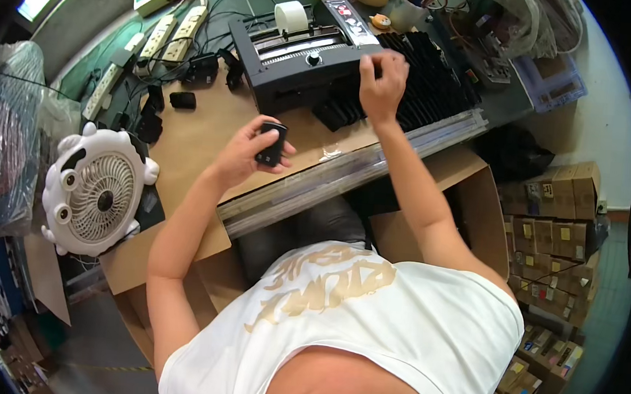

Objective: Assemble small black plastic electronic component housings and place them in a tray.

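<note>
My left hand (239, 154) grips a small black device (271, 146) with rounded corners, thumb on its upper face. It is held above the brown work surface, in front of a dark grey label dispenser (287, 85). A white roll (291, 17) stands at the back of that machine. My right hand (383, 86) is at the machine's right end, fingers curled in and thumb close to them. Whatever those fingers hold, if anything, is hidden. Right beside this hand lie rows of many black pieces (436, 88), packed tightly together.
A white animal-shaped fan (103, 193) stands at the left. Power strips (184, 34) with tangled cables lie behind it, near loose black pieces (183, 100). Open cardboard boxes (482, 216) flank my legs below the table edge. Stacked cartons (558, 236) stand at the right.
</note>
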The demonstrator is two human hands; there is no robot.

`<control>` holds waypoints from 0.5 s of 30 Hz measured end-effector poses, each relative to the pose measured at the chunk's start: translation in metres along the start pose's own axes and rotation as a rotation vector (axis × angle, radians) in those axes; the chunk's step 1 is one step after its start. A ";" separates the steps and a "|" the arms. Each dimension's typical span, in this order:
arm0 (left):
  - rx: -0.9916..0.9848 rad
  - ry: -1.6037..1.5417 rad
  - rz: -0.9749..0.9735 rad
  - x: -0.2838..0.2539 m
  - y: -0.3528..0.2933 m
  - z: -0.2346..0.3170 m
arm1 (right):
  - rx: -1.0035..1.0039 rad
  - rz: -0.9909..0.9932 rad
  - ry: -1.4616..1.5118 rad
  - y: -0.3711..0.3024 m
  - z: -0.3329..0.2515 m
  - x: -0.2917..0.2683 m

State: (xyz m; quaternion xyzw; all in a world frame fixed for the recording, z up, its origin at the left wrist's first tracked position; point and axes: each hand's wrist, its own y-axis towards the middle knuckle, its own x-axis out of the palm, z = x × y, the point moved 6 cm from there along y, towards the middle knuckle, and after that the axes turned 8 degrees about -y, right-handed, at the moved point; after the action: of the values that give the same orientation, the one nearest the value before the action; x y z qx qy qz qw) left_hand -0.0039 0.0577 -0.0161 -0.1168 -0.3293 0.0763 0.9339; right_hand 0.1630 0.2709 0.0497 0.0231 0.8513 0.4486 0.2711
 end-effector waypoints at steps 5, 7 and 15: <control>-0.197 0.032 -0.025 -0.008 0.008 -0.041 | 0.750 -0.372 0.491 -0.061 -0.013 0.036; -0.191 0.047 -0.056 -0.010 0.011 -0.041 | 0.835 -0.427 0.546 -0.063 -0.015 0.040; -0.143 0.005 -0.050 -0.010 0.012 -0.040 | 1.052 -0.458 0.963 -0.095 -0.008 0.049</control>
State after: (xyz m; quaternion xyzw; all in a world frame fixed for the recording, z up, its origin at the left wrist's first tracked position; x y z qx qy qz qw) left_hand 0.0132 0.0599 -0.0557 -0.1752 -0.3344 0.0287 0.9256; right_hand 0.1366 0.2222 -0.0423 -0.2270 0.9615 -0.1246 -0.0917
